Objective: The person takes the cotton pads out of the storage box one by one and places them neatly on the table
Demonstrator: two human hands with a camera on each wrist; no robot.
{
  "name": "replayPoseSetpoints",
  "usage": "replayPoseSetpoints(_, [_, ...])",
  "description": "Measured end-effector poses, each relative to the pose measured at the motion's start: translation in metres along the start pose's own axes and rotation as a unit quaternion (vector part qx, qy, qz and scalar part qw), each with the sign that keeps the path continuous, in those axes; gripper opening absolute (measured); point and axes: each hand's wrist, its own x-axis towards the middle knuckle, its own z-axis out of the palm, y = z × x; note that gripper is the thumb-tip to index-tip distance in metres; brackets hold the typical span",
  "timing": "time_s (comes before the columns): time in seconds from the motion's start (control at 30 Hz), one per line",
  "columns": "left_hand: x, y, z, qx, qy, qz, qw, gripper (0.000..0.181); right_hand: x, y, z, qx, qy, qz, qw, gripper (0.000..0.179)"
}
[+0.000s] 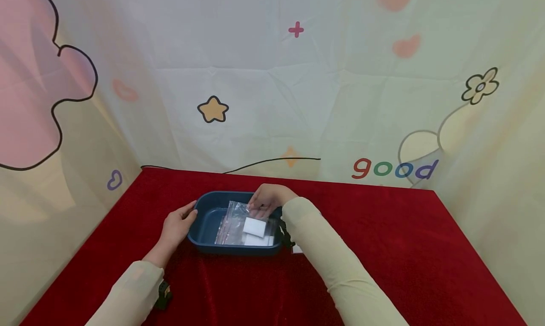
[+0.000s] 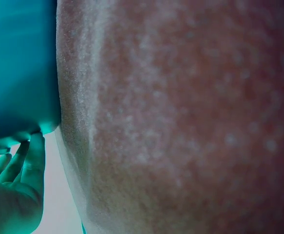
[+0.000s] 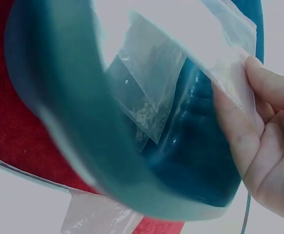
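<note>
A dark blue plastic basin rests on the red cloth. My left hand grips its left end at the rim; in the left wrist view the fingers reach the basin's wall. Over the basin, my right hand pinches the upper edge of a clear plastic bag between thumb and fingers. A white square piece shows in or behind the clear plastic. Below it, the right wrist view reveals more clear bags with small pale contents, lying inside the basin.
Right of the basin, partly hidden by my right forearm, a white piece lies on the red cloth. In the right wrist view, a clear bag lies beside the basin. A printed curtain hangs behind the table.
</note>
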Motion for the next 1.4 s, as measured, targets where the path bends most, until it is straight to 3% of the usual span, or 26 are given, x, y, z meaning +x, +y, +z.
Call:
replayPoseSetpoints(0.83, [0.001, 0.000, 0.000, 0.006, 0.001, -0.001, 1.0000, 0.050, -0.014, -0.011, -0.014, -0.019, 0.001, -0.054, 0.9983, 0.028])
replayPoseSetpoints(1.4, [0.000, 0.001, 0.000, 0.003, 0.000, -0.003, 1.0000, 0.050, -0.028, 0.001, -0.029, 0.003, 0.015, -0.078, 0.9968, 0.031])
